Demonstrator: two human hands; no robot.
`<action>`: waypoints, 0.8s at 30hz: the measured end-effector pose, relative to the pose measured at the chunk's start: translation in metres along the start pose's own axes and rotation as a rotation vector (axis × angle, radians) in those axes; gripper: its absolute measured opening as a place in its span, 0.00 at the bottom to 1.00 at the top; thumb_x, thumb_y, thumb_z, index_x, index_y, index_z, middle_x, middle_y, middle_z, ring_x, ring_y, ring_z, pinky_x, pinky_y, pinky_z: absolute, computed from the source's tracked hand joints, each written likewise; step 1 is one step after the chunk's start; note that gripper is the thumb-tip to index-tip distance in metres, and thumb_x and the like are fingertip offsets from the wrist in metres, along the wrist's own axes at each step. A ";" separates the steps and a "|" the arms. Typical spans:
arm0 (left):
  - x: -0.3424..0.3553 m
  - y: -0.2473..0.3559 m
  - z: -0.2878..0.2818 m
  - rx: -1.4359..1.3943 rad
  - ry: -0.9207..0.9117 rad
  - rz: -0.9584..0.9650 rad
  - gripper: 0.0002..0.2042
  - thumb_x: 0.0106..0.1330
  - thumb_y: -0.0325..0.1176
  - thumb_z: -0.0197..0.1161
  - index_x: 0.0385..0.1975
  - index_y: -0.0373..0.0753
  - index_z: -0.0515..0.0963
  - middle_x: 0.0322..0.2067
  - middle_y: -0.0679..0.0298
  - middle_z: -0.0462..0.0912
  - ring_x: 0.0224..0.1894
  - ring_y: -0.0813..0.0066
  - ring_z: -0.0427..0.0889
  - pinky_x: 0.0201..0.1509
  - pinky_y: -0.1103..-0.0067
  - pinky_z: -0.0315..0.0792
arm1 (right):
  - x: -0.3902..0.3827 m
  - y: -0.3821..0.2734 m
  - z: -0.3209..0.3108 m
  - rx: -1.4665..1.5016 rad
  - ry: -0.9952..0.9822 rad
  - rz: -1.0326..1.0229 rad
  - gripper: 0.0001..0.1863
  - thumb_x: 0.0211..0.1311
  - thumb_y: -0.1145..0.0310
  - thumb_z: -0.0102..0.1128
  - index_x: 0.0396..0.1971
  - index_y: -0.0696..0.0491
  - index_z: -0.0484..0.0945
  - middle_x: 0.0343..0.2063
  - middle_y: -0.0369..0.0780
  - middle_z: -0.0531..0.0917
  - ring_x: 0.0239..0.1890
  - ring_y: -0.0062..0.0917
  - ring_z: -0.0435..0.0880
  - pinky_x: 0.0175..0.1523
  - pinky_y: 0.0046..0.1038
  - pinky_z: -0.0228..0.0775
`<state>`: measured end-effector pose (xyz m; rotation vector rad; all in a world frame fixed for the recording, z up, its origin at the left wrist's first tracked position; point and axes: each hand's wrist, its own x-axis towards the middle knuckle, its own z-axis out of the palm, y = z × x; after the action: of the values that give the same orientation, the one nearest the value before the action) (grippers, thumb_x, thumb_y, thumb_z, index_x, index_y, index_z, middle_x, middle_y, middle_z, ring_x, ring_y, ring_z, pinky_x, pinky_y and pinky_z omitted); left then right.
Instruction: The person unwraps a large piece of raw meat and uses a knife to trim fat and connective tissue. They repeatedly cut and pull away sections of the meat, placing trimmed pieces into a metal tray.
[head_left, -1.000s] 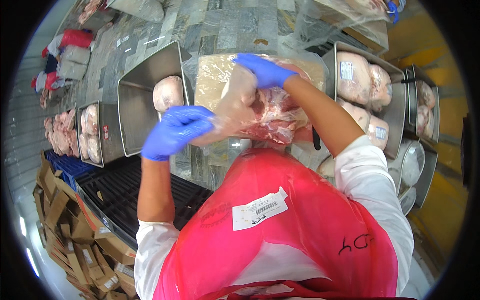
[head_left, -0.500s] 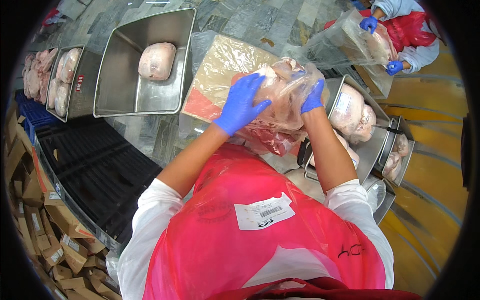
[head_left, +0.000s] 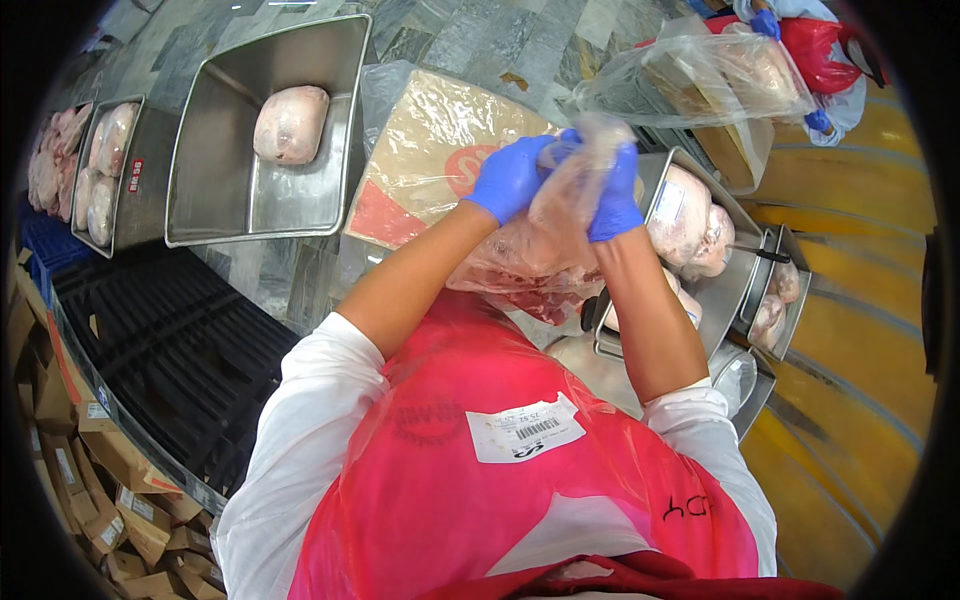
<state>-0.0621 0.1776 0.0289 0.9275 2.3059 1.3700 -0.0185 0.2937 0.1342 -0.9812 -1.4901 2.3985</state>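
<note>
Film-covered cardboard box (head_left: 430, 120) had raw meat (head_left: 550, 300) overlapping its near right edge.
Clear plastic (head_left: 566, 208) covered much of the meat and rose, bunched, between left hand (head_left: 510, 178) and right hand (head_left: 617, 195), close together and both clamped on it; fingertips partly hidden. Risks, as judged: a hard pull could have torn the plastic; an uneven one, slid the meat off.

- My left hand (head_left: 506, 181), blue-gloved, was curled closed.
- My right hand (head_left: 616, 203), likewise gloved, gripped just beside it.
- My left forearm (head_left: 422, 278) slanted rightward; my right forearm (head_left: 650, 315) reached forward, leaning left.
</note>
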 end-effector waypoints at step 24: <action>-0.112 -0.078 -0.120 -0.734 0.139 -1.095 0.28 0.70 0.49 0.63 0.61 0.34 0.72 0.54 0.57 0.81 0.51 0.68 0.83 0.51 0.70 0.80 | -0.083 0.130 -0.061 -0.924 -0.053 -0.225 0.27 0.63 0.59 0.66 0.53 0.60 0.68 0.40 0.54 0.82 0.45 0.47 0.84 0.51 0.40 0.75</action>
<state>-0.0739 -0.0031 0.0139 -0.5913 1.6152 1.4881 0.1085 0.2379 0.0435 -0.7884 -2.6294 1.5439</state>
